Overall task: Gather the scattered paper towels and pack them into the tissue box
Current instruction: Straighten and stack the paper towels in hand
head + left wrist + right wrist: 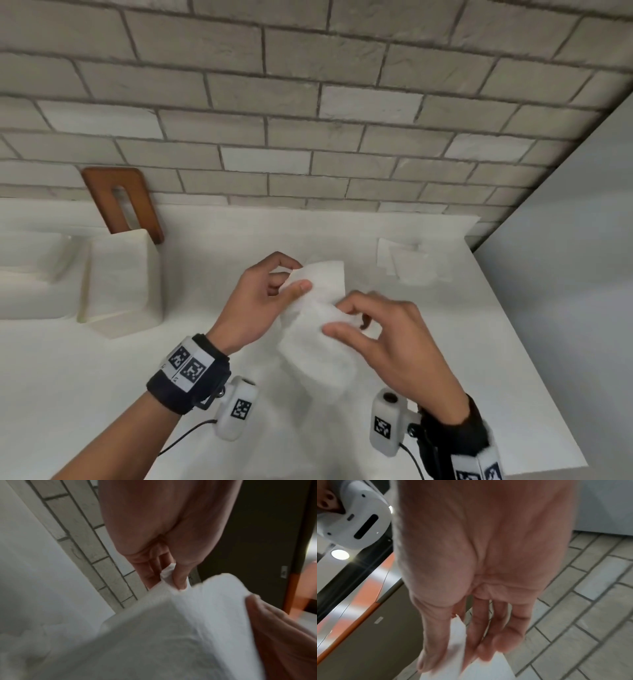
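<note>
Head view | left hand (263, 294) and right hand (380, 329) are pinching one paper towel (320, 308) taut, likely for folding | tissue box (120, 277) is sitting open at nine o'clock.

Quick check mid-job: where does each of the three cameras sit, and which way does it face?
Head: above, facing down at the white table; both hands hold a paper towel; tissue box at left.
Left wrist: along the left hand toward the brick wall; thumb pinches the towel.
Right wrist: along the right hand; fingers on the towel.
Shared: the towel appears in all three.
</note>
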Available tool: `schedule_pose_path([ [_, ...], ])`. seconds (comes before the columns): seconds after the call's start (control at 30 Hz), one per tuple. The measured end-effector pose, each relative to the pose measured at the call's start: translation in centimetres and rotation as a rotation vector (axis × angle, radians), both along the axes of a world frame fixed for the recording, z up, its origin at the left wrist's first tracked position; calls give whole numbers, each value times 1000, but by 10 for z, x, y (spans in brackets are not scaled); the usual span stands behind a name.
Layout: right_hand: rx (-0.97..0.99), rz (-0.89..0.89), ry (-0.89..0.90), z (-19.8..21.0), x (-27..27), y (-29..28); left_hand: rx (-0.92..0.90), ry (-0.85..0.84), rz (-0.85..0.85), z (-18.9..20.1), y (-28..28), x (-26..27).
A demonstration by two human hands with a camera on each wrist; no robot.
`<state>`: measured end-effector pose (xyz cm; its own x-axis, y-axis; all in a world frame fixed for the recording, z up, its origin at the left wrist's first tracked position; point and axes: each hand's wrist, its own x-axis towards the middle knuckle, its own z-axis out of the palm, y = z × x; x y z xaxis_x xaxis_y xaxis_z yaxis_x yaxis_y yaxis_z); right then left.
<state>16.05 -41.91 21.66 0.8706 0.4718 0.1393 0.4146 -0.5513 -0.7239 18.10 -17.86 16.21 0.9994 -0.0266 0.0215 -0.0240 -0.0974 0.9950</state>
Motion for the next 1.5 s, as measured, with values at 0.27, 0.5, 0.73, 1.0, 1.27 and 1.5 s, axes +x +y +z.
schedule_pose_path([
  [0.27,-79,7,9,-14,42,29,101,-68,-231,3,0,1],
  [0.5,-142,-12,17,-29,53,43,221,-67,-157,-12,18,-3],
  [0.73,85,-24,143,-53,80,64,98,121,21,-55,31,-7],
  [1.0,-340,-543,316,-227,215,46,17,256,367,-91,58,-6],
  [1.27,-576,-367,113,-207,204,68,-100,311,481,-91,66,3],
  [1.5,242,-124,138,-62,110,89,-236,268,497,-79,64,4],
])
